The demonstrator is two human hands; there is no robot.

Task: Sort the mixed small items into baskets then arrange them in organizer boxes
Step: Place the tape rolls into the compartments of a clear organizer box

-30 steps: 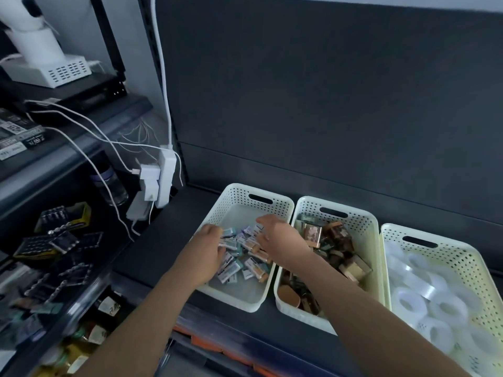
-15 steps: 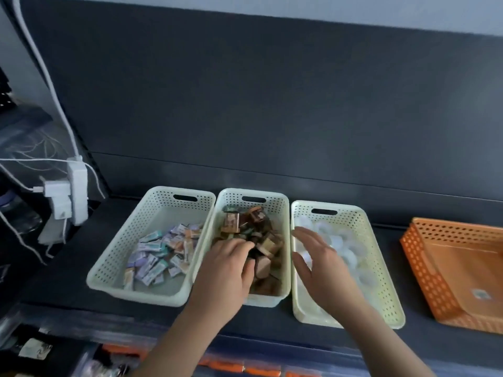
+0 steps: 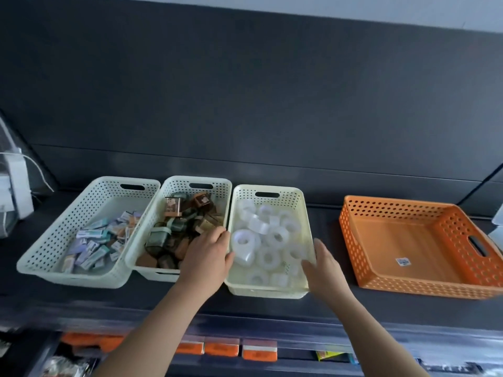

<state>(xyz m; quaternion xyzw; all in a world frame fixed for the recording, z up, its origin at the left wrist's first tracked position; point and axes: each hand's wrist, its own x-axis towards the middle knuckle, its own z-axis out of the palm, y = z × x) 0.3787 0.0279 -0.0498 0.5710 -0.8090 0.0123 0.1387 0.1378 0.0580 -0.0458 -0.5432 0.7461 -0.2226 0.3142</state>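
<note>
Three pale perforated baskets stand side by side, walls touching, on a dark shelf point(image 3: 324, 213) in front of a dark back panel point(image 3: 245, 104). The left basket point(image 3: 54, 240) holds small packets point(image 3: 95, 246), the middle basket point(image 3: 217, 191) holds a pile of brown boxes point(image 3: 177, 229), and the tape basket point(image 3: 288, 198), the rightmost of the three, holds clear tape rolls point(image 3: 275, 235). Well apart to the right sits an orange basket point(image 3: 394, 240) with only a small sticker on its floor. Both bare forearms reach up from the bottom of the view, converging on the tape basket, one hand at each long side near its front end. The left hand point(image 3: 208, 257) shows its back to the camera. Its fingers curl down at the seam where the tape basket meets the middle basket, and its thumb points across the rim into the tape basket, so it grasps the left wall. The right hand point(image 3: 324, 265) lies along the outside of the right wall with its fingers fairly straight and pointing toward the back panel. Its thumb hooks over the rim to the inside, so the wall is pinched between thumb and fingers. The tape basket rests on the shelf, and I cannot tell whether its base is lifted at all. Below the shelf's front edge, a row of orange labels point(image 3: 221, 348) shows, blurred.
</note>
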